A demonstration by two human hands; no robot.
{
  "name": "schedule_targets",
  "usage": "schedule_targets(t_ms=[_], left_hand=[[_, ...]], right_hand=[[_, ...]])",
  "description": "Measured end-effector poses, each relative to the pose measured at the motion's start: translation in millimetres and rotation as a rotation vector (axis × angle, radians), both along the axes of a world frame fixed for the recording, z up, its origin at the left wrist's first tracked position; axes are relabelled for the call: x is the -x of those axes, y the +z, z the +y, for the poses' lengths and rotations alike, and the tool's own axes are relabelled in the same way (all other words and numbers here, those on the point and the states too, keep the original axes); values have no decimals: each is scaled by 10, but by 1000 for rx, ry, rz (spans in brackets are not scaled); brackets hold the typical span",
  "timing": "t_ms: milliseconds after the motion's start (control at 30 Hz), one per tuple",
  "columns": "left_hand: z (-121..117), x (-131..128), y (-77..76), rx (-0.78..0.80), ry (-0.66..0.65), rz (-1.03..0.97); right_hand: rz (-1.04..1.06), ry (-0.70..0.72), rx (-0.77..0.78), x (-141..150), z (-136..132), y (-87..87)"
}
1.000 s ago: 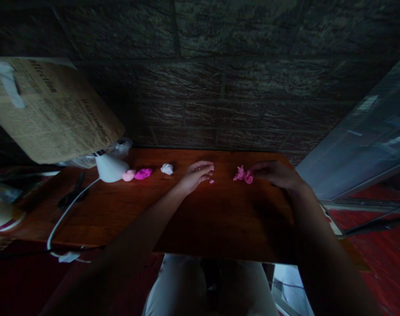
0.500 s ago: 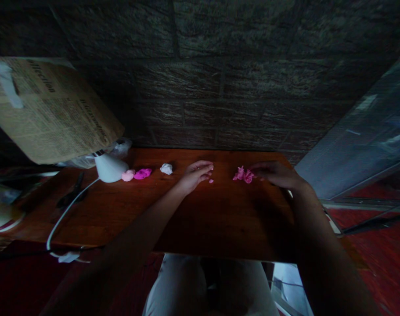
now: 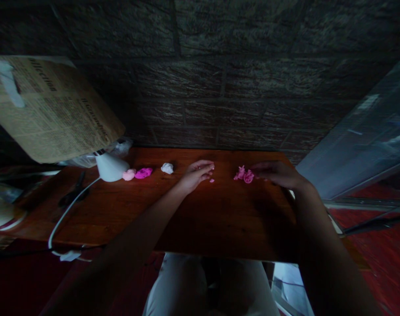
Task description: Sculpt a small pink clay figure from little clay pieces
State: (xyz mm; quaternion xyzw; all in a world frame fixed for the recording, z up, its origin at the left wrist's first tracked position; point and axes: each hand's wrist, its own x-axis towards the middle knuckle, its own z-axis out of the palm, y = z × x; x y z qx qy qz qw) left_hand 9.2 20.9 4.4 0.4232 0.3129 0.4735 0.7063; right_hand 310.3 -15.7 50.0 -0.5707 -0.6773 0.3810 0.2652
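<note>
My left hand is above the middle of the wooden table, thumb and forefinger pinched together. A tiny pale spot shows at the fingertips, too small to name. Just below these fingers a small pink clay bit lies on the tabletop. Farther right sits a pink clay figure with thin upright points and a round, coiled part. My right hand reaches in from the right, its fingers closed at the edge of the coiled part. Shadow darkens those fingertips.
Along the table's back left lie a white lump, a magenta lump and a pale pink lump. Beside them stands a lamp with a newsprint shade. Dark scissors lie near its cord. A brick wall rises behind.
The view has shifted very slightly. Both hands and the clay pieces keep nearly the same places on the table.
</note>
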Motion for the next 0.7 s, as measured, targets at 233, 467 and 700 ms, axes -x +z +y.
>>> schedule_targets(t_ms=[233, 467, 700], left_hand=[[-1, 7, -1, -19, 0, 16], [1, 4, -3, -15, 0, 5], [7, 10, -15, -13, -8, 7]], right_hand=[[-35, -30, 0, 7, -21, 24], [-37, -172, -96, -23, 22, -28], [-46, -280, -324, 100, 39, -47]])
